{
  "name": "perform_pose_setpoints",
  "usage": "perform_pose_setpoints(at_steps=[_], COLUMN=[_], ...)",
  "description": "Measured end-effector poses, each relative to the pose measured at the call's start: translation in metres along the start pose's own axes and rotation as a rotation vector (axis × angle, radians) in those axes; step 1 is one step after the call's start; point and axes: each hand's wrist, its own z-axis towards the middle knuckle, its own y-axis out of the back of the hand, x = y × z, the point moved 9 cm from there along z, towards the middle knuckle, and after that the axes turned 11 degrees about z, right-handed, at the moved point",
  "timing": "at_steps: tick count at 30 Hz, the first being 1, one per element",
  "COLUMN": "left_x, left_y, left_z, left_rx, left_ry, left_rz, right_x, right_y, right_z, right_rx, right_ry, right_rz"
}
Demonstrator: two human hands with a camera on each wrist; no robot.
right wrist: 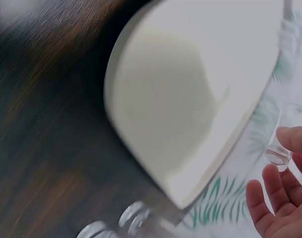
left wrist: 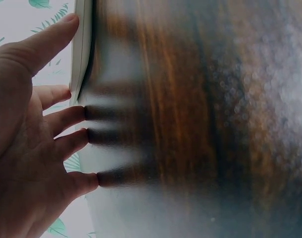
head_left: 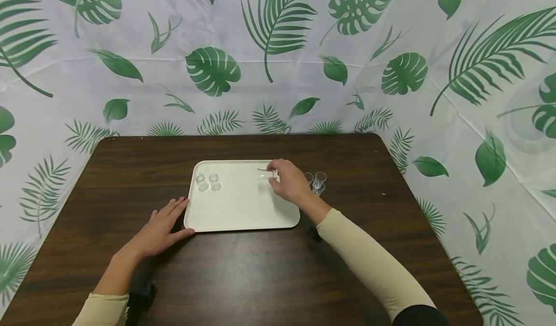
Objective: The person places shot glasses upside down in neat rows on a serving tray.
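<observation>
My right hand (head_left: 287, 180) pinches a small clear shot glass (head_left: 265, 175) above the right part of a cream tray (head_left: 243, 210). The glass is tipped on its side, its thick base (right wrist: 277, 156) near the fingers in the right wrist view. Toward the tray's back left corner stand two similar glasses (head_left: 215, 183), side by side, seemingly rim down. At the tray's left edge, my left hand (head_left: 158, 229) lies with fingers spread. Its thumb touches the tray rim (left wrist: 81, 54), and several fingertips rest on the table.
Just right of the tray, partly behind the right wrist, several more clear glasses (head_left: 320, 177) are clustered on the dark wooden table (head_left: 243, 277). A leaf-print cloth (head_left: 278, 99) hangs behind the table's far edge.
</observation>
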Motion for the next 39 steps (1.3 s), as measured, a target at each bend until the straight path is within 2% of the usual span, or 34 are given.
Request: perform_pose_setpoints(at_steps=[7,14,30,39], left_x=[-0.001,0.001,-0.002,0.002], left_y=[0.001,-0.001,0.001,-0.002], left_z=[0.0,0.0,0.001,0.001], left_rx=[-0.002,0.004,-0.012,0.0], left_ry=[-0.002,0.003,-0.007,0.001], left_rz=[-0.003,-0.002,0.002,-0.009], right_x=[0.027,0.038,0.071,0.085], right_y=[-0.034,-0.057,-0.09,-0.1], right_z=[0.012,0.024,0.04,0.044], right_rx=[0.065,0.071,0.164,0.189], right_ry=[0.096,0.126,0.168,0.238], right_rz=[-0.143,-0.24,-0.413,-0.49])
